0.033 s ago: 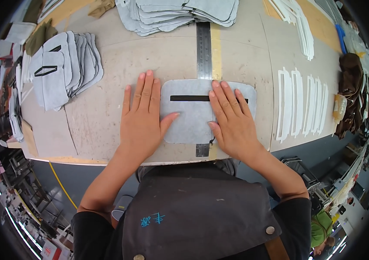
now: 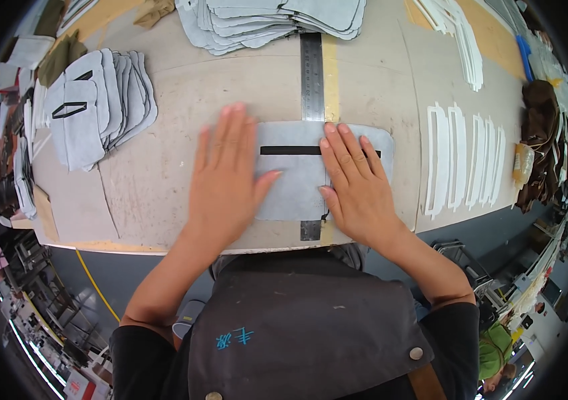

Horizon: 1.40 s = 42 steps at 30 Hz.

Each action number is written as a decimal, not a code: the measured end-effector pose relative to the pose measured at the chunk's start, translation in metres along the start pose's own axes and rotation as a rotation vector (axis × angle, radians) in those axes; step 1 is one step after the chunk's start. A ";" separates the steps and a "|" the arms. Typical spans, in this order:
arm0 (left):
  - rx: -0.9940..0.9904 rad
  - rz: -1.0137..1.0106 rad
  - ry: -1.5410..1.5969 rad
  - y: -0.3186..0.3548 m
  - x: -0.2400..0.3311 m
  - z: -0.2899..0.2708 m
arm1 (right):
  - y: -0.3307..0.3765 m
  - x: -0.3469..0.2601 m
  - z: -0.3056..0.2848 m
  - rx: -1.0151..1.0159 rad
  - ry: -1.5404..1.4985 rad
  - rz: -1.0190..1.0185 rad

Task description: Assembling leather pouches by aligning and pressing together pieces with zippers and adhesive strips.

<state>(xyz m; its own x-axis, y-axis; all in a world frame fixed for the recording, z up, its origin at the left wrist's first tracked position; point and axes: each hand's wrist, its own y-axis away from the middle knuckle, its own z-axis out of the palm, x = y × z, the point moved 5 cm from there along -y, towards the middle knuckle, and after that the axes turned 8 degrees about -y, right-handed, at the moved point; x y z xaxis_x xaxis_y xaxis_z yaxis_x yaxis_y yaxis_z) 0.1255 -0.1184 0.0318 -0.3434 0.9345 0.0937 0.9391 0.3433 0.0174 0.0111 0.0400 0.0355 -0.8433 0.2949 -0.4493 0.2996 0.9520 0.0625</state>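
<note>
The grey panel (image 2: 290,190) is laid on the counter (image 2: 150,187), long axis running left-right; its right half is partly covered by the right hand (image 2: 362,190); its left edge is overlapped by the left hand (image 2: 222,183); all fingers (image 2: 341,155) are extended, nothing gripped.

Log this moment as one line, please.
left hand: open, blurred, overlapping left edge of grey panel | right hand: open, flat on panel | ruler: runs beneath panel

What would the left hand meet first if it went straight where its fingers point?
Probably the near edge of the stack of grey pieces, across the table from the left hand. The hand is blurred and its height unclear.
</note>
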 end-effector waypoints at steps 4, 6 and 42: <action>0.060 0.382 0.432 -0.028 0.066 -0.005 | 0.001 0.003 0.006 0.043 0.003 -0.030; 0.074 0.381 0.362 -0.031 0.076 0.007 | 0.003 0.007 0.011 0.024 -0.048 -0.056; 0.144 0.612 0.463 -0.044 0.124 -0.020 | 0.145 0.044 -0.046 0.529 -0.744 0.552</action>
<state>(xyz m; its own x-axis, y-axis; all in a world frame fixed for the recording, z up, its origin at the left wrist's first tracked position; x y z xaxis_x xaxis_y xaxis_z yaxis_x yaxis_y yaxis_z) 0.0418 -0.0199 0.0629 0.3063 0.8382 0.4512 0.9371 -0.1822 -0.2977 -0.0032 0.1946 0.0660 -0.1009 0.3806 -0.9192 0.8633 0.4927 0.1093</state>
